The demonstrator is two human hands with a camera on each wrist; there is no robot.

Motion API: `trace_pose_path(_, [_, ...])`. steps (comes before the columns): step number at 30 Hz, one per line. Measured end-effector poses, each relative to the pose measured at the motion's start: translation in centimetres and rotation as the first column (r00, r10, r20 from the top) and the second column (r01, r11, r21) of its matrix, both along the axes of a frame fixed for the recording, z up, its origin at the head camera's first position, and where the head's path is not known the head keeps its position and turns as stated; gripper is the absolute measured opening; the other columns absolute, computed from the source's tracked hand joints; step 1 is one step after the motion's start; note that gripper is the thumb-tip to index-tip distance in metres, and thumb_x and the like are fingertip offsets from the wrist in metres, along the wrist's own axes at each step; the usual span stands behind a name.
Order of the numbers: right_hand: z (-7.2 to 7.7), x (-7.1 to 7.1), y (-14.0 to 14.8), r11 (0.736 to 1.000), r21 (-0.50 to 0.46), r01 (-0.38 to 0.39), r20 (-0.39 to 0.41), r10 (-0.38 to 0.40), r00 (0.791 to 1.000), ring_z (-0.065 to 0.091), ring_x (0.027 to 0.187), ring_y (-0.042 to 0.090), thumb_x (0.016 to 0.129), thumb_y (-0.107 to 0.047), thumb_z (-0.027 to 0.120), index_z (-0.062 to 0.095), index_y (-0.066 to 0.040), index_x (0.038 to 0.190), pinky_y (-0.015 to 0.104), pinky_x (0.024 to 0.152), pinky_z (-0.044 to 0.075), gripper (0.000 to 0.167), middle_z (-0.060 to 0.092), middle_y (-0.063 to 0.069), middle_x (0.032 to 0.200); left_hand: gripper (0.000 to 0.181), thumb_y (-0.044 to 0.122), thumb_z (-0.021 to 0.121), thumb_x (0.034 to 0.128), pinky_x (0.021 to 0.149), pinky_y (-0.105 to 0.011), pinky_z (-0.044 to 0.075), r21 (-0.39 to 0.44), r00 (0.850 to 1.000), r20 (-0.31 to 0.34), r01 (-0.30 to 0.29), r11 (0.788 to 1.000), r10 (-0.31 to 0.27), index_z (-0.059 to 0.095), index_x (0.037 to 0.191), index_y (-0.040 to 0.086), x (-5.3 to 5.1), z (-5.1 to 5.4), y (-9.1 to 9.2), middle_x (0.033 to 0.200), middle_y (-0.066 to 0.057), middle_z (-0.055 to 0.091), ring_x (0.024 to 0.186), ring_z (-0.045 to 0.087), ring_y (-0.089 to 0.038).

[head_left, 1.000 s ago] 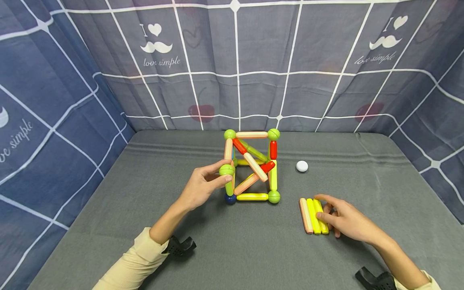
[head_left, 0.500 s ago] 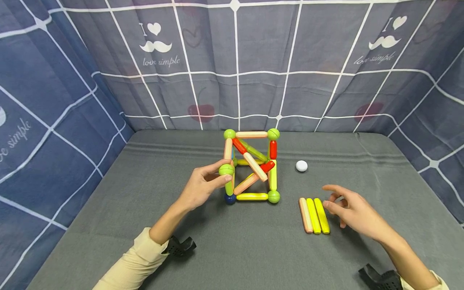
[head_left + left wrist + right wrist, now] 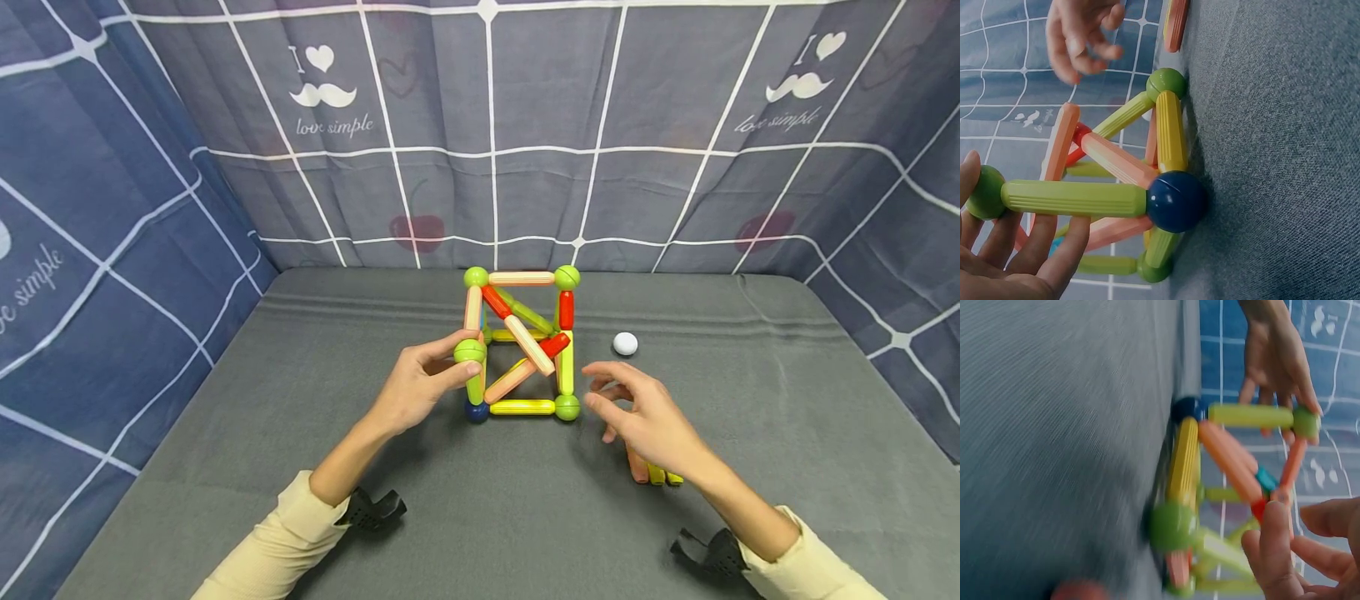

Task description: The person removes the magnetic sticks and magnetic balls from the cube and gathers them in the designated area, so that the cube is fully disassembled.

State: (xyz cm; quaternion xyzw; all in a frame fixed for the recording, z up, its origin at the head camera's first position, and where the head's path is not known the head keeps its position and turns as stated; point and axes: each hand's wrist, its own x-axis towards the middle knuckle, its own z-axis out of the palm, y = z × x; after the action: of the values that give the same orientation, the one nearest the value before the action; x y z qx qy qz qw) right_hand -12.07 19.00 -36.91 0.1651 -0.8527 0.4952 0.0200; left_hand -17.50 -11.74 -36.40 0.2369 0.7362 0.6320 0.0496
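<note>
Lime-green, peach, red and yellow rods, joined by balls, make a box-like frame (image 3: 567, 362) standing on grey cloth (image 3: 360, 333) in the middle of the head view. Two red-and-peach diagonals (image 3: 528, 344) cross its interior as seen from above; whether they lie inside it or along its faces, I cannot tell. At its near left bottom corner sits a navy ball (image 3: 476, 412), with a yellow rod (image 3: 522, 407) running right from it.

The left hand (image 3: 420, 387) pinches the green ball (image 3: 469, 351) above that corner between thumb and fingers; a lime rod (image 3: 475, 388) links the two balls. The right hand (image 3: 648, 421) holds nothing: its fingers are loosely bent, with a moderate gap to the thumb, just beside the frame's right side. Partly hidden under it, a loose peach rod (image 3: 637, 468) and two loose yellow rods (image 3: 656, 476) lie side by side. A white ball (image 3: 625, 343) rests beyond that hand.
</note>
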Motion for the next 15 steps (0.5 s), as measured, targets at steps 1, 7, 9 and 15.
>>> trace_pose_path(1, [-0.1,-0.2,-0.7,0.999,-0.039,-0.008,0.013,0.009,1.000,0.066,0.069,0.027,0.096,-0.008,0.066,0.061,-0.006,0.126,0.035,0.056,0.056,0.031,0.059,0.016,0.110,0.046,0.010,0.069,0.0940,0.083,-0.036,0.056,-0.002,1.000,-0.001,-0.002,1.000,0.002,0.057,0.138,0.004,0.0,0.0,0.0,0.119,-0.014,0.067,0.096,0.068,-0.030])
trace_pose_path(7, [-0.2,-1.7,-3.8,0.977,-0.208,-0.042,0.072,0.058,0.996,0.065,0.095,0.042,0.095,-0.006,0.066,0.053,-0.006,0.133,0.039,0.062,0.058,0.040,0.055,0.020,0.120,0.047,0.008,0.069,0.0934,0.083,-0.036,0.056,-0.003,1.000,-0.005,-0.015,1.000,0.015,0.057,0.138,0.003,0.0,0.0,0.0,0.114,-0.014,0.069,0.093,0.068,-0.029])
trace_pose_path(9, [-0.3,-1.9,-4.4,0.961,-0.274,-0.047,0.096,0.076,0.992,0.062,0.102,0.044,0.094,-0.003,0.065,0.050,-0.003,0.134,0.042,0.066,0.059,0.042,0.052,0.023,0.122,0.047,0.008,0.069,0.0936,0.083,-0.036,0.056,-0.002,1.000,-0.004,-0.012,1.000,0.012,0.056,0.138,0.002,0.0,0.0,0.0,0.115,-0.014,0.069,0.094,0.068,-0.028])
trace_pose_path(15, [-0.2,-2.1,-5.4,0.922,-0.384,-0.044,0.121,0.098,0.988,0.066,0.091,0.033,0.091,0.003,0.066,0.052,0.000,0.129,0.050,0.072,0.057,0.040,0.051,0.025,0.116,0.046,0.008,0.068,0.0941,0.084,-0.037,0.056,0.004,1.000,-0.003,0.000,1.000,0.000,0.056,0.139,0.002,0.0,0.0,-0.1,0.120,-0.016,0.067,0.096,0.068,-0.027])
